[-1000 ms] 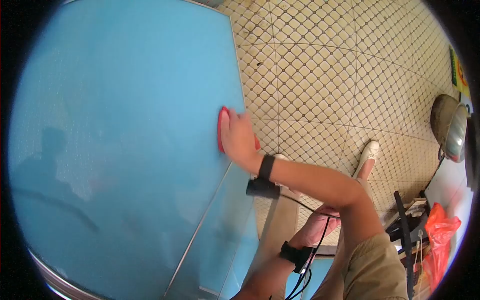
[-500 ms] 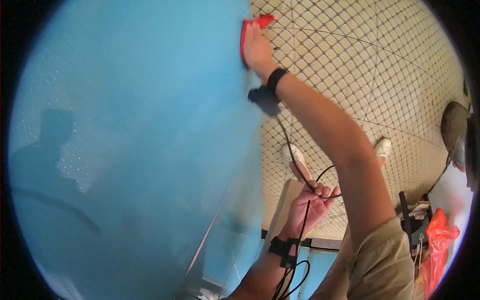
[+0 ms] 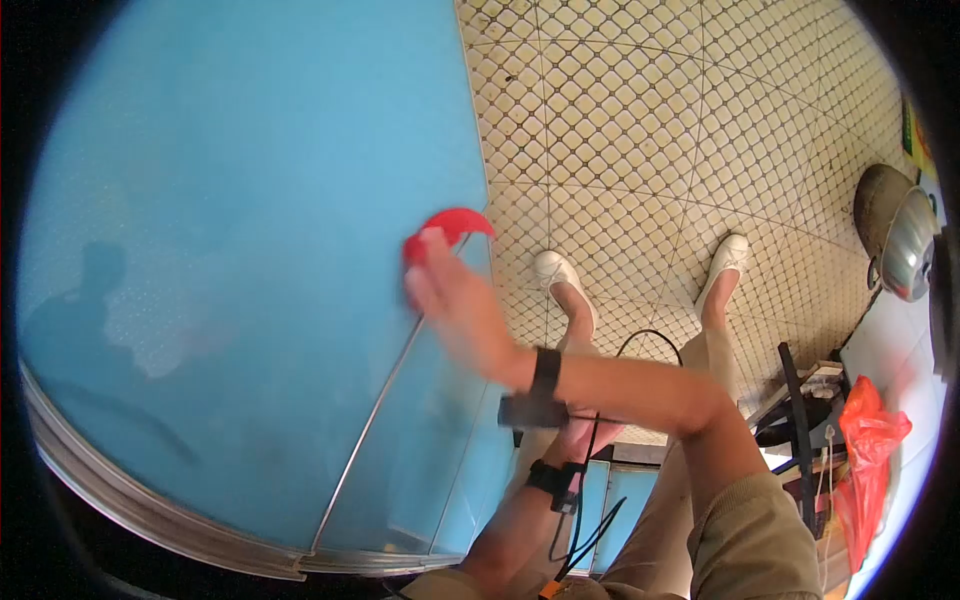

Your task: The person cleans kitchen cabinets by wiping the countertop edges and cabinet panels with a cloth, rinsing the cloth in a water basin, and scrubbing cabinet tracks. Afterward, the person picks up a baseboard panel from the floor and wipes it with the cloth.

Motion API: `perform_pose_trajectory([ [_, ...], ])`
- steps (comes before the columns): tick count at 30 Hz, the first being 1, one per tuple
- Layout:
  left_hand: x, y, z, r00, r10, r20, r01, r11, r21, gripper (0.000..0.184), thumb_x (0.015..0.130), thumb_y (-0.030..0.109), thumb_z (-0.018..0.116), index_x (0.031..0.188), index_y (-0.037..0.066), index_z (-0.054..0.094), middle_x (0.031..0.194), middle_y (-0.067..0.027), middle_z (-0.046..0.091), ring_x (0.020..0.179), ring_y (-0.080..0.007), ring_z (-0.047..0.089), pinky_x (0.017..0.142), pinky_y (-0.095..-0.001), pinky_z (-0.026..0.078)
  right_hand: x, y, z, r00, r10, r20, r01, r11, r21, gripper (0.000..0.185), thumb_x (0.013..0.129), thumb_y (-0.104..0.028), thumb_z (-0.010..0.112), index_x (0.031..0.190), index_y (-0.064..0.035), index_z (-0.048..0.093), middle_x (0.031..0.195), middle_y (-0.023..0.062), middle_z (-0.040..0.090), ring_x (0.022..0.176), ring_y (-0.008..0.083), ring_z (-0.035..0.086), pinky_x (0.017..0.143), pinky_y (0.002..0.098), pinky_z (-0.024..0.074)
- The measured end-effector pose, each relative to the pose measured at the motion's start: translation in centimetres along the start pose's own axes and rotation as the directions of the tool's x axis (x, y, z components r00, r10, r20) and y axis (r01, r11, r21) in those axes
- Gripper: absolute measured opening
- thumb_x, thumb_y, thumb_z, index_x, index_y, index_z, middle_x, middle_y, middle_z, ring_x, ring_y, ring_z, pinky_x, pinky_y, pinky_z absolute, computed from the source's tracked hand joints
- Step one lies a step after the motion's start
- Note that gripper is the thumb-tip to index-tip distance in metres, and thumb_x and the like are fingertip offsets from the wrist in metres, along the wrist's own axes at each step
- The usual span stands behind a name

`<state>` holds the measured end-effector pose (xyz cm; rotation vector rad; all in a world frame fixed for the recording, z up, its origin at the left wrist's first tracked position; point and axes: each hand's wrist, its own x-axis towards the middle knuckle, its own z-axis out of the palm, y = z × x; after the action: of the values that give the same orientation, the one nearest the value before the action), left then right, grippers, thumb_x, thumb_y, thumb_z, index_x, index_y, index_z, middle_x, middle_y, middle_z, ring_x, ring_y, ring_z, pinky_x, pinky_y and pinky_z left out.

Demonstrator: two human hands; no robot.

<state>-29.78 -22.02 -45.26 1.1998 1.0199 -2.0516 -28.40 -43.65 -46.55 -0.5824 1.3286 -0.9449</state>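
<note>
head | from head height | faces steeply down | blue surface (image 3: 250, 180) nearer than floor (image 3: 620, 110)

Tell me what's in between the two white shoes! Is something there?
Just bare patterned floor between the left shoe and the right shoe; the head view shows it.

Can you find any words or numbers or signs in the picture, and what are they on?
No words, numbers or signs can be read here.
Yellow-and-green item at the right edge: too small and cut off to tell if it has writing.
Red plastic bag: no writing that I can make out.
Black wrist straps: too blurred or small to show any.
Red cloth: none to be seen.
</note>
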Motion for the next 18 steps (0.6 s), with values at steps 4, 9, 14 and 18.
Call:
perform_pose_trajectory([
  [4,-2.6,1.6,1.2,0.983,-0.097,0.154,0.118,0.984,-0.133,0.031,0.092,0.009,0.058,0.123,0.005,0.057,0.125,-0.0086,0.061,0.120,-0.0206,0.055,0.106,-0.0425,0.043,1.0,-4.8,0.6,0.884,-0.467,0.003,0.465,0.879,-0.103,0.057,0.100,-0.018,0.050,0.149,0.0040,0.029,0.155,0.0260,0.028,0.142,0.0392,0.031,0.116,0.0401,0.0307],
  [9,-2.5,3.4,-0.1,0.960,0.032,0.279,-0.050,0.997,0.058,0.041,0.083,-0.006,0.053,0.122,0.006,0.058,0.092,-0.0028,0.059,0.090,-0.0180,0.056,0.107,-0.0400,0.038,11.5,1.8,-0.4,0.979,0.097,-0.177,-0.112,0.991,-0.078,0.034,0.101,-0.015,0.042,0.128,0.0051,0.049,0.115,0.0319,0.059,0.104,0.0465,0.060,0.085,0.0511,0.0493],
  [14,-2.5,3.6,0.9,0.991,0.135,0.015,-0.136,0.984,0.113,0.032,0.092,0.007,0.052,0.123,0.011,0.060,0.091,0.0005,0.060,0.093,-0.0165,0.057,0.102,-0.0349,0.040,9.6,2.8,0.0,0.974,-0.051,-0.221,0.010,0.983,-0.182,0.033,0.100,-0.019,0.044,0.124,0.0044,0.048,0.104,0.0319,0.060,0.087,0.0498,0.060,0.074,0.0543,0.0478],
  [18,-4.8,3.6,2.9,0.980,0.183,0.075,-0.188,0.981,0.058,0.043,0.093,0.038,0.063,0.128,0.015,0.057,0.112,-0.0023,0.063,0.116,-0.0198,0.055,0.102,-0.0375,0.041,-1.6,-5.1,2.1,0.954,-0.294,-0.053,0.281,0.945,-0.169,0.054,0.095,-0.012,0.054,0.143,0.0039,0.035,0.141,0.0299,0.042,0.124,0.0438,0.049,0.099,0.0451,0.0455],
])
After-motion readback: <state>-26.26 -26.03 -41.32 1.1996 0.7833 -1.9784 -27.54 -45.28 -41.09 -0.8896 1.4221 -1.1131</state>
